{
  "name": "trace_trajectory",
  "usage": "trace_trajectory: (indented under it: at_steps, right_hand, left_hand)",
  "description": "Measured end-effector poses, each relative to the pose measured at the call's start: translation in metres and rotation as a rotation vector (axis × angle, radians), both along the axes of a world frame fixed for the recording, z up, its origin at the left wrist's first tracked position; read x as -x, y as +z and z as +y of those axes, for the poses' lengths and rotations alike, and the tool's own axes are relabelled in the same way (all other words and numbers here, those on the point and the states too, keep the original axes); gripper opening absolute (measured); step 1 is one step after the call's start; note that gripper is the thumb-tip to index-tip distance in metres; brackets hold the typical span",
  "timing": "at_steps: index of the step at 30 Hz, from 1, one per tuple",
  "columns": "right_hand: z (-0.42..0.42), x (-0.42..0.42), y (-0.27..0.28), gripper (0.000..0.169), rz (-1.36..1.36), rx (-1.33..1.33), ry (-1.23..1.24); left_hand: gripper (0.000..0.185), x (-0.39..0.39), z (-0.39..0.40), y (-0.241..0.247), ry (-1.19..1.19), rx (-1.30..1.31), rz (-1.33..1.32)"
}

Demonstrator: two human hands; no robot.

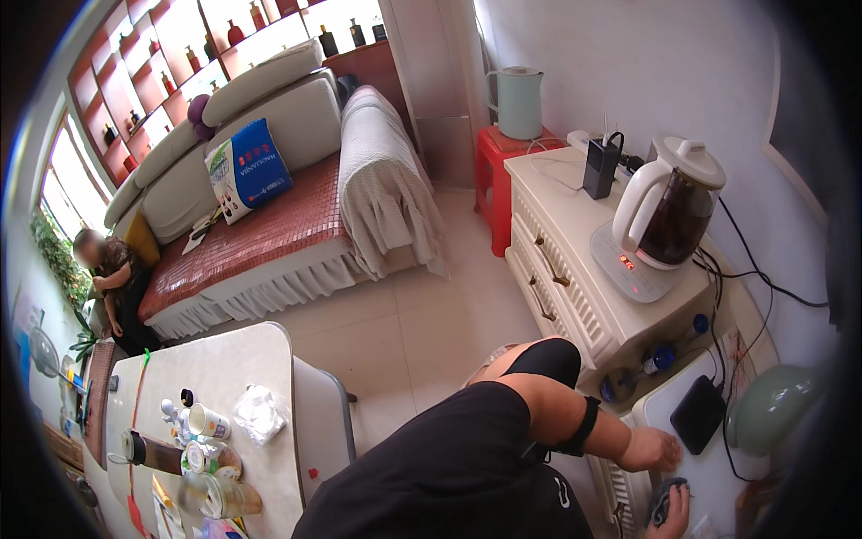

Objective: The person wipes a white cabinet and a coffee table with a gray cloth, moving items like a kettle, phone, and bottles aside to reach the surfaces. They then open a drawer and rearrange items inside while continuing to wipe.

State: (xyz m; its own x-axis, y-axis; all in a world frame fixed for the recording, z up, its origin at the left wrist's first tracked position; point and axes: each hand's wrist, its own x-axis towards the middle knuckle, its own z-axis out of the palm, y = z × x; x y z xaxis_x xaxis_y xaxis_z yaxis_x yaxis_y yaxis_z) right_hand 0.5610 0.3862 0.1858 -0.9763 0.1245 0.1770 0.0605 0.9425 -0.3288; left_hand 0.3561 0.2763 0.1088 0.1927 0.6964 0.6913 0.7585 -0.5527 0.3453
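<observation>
My left hand (650,450) rests on the white top of a low cabinet (715,497), its fingers slightly bent and nothing visible in it. Just beyond its fingertips lies a flat black device (698,414) with a cable. At the bottom right, my right hand (672,515) is on a bunched dark grey cloth (663,500), with its fingers over it; the picture's edge cuts off part of this hand. A green rounded object (774,411) stands at the back of the same top. A black band is around my left forearm.
A glass kettle (677,202) with dark liquid stands on its lit base on a cream cabinet (552,182), cables trailing behind. Bottles (656,360) fill a recess below. A red stool (498,182) holds a jug. Left are a cluttered table (269,364), a sofa (269,236) and a seated person.
</observation>
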Motion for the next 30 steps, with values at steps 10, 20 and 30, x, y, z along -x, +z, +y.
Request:
trace_trajectory:
  at_steps: [10,20,30]
  right_hand:
    - [0.000,0.002,-0.017,0.047,0.114,0.011,-0.042]
    - [-0.001,0.000,-0.014,0.046,0.046,0.002,-0.043]
    - [0.012,-0.003,-0.015,0.051,0.056,-0.170,0.079]
  left_hand:
    - [0.036,-0.002,-0.006,0.000,0.076,0.091,-0.004]
    - [0.036,-0.010,-0.014,0.018,0.161,0.144,-0.032]
    - [0.030,-0.019,-0.008,0.014,0.187,0.022,-0.096]
